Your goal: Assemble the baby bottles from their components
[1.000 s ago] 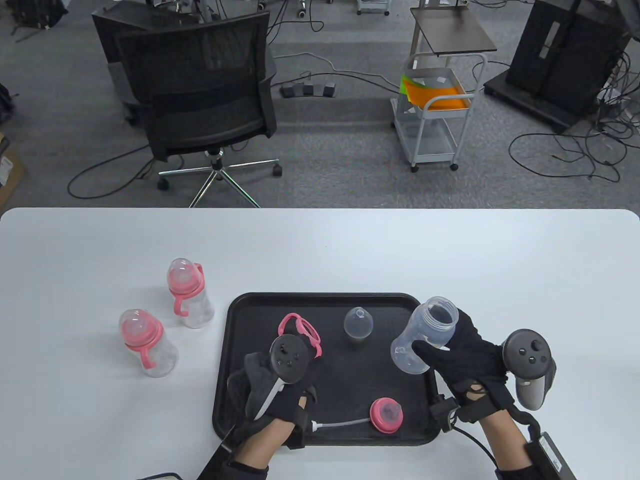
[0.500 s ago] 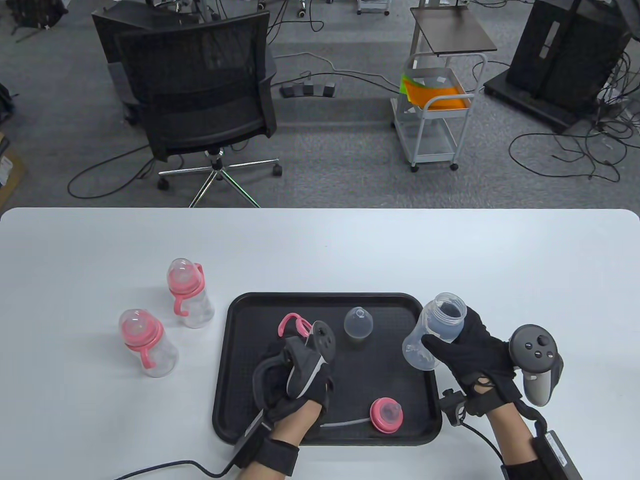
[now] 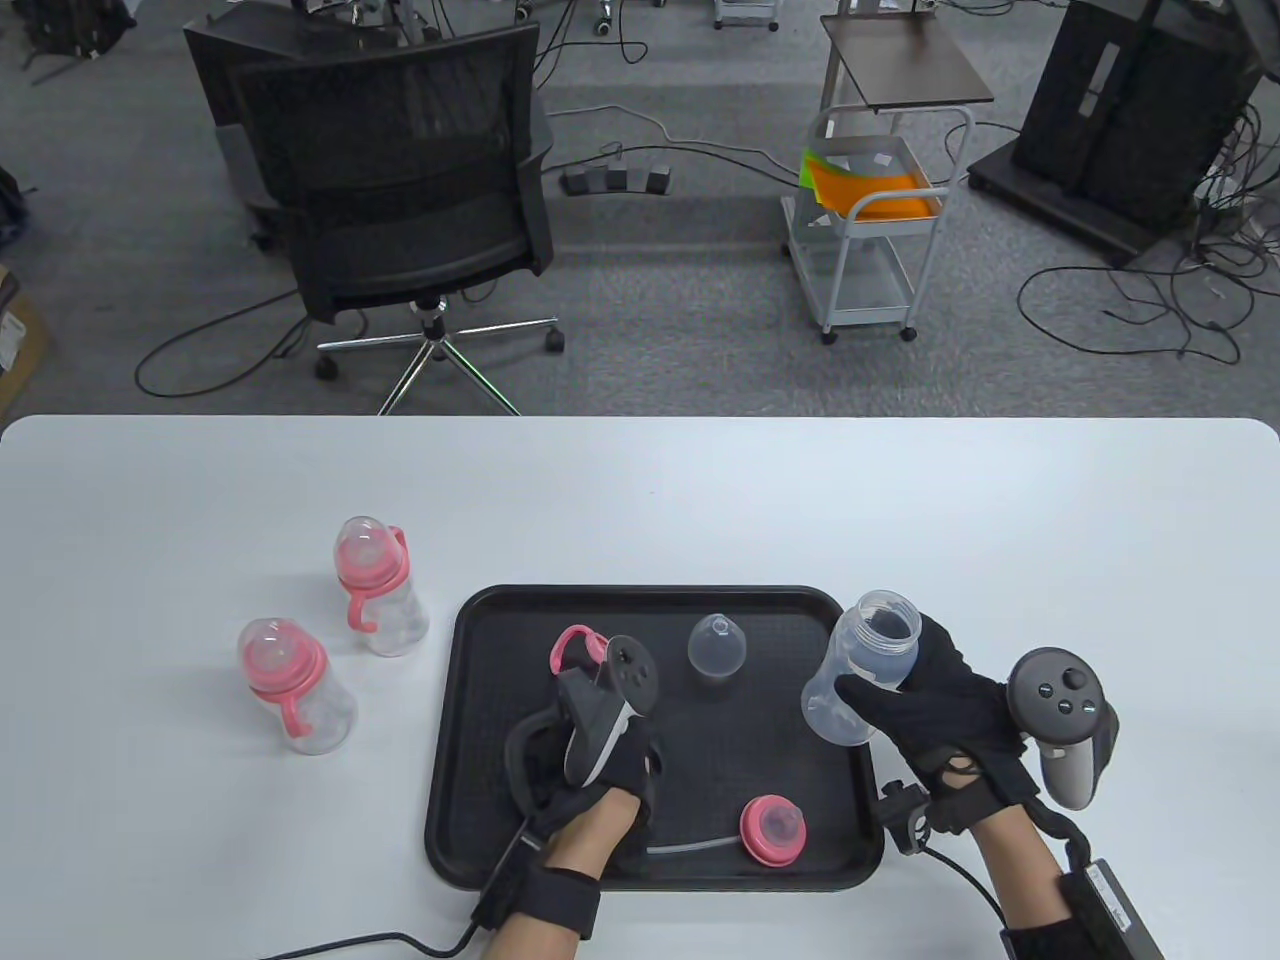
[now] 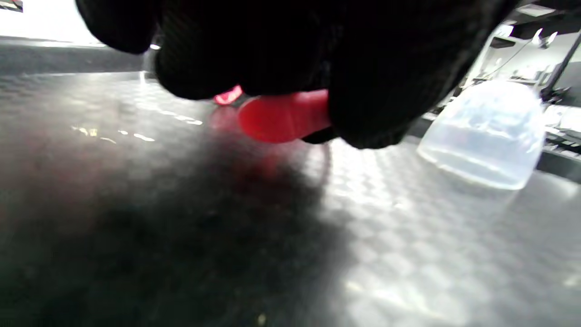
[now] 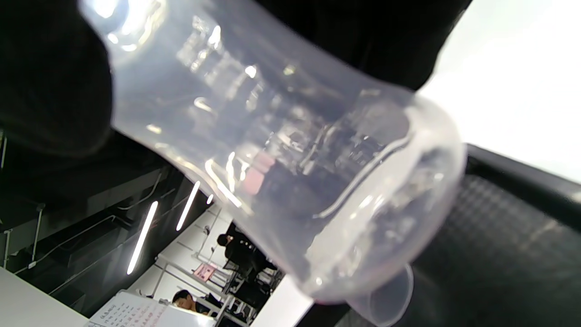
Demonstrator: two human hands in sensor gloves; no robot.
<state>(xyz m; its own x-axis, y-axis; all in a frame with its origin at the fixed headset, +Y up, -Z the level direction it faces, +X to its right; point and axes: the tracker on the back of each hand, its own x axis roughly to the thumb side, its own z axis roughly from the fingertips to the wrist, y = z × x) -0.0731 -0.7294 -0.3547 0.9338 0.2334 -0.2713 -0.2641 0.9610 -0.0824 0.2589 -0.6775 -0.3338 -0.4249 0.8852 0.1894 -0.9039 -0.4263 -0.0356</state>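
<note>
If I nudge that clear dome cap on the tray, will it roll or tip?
The clear dome cap probably slides rather than rolls: it sits on its wide open rim on the tray. It looks thin and translucent, so likely light and easily knocked over.

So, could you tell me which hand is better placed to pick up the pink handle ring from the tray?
The left hand: its fingers already close round the pink handle ring on the tray. The right hand is occupied, holding the open clear bottle at the tray's right edge.
</note>
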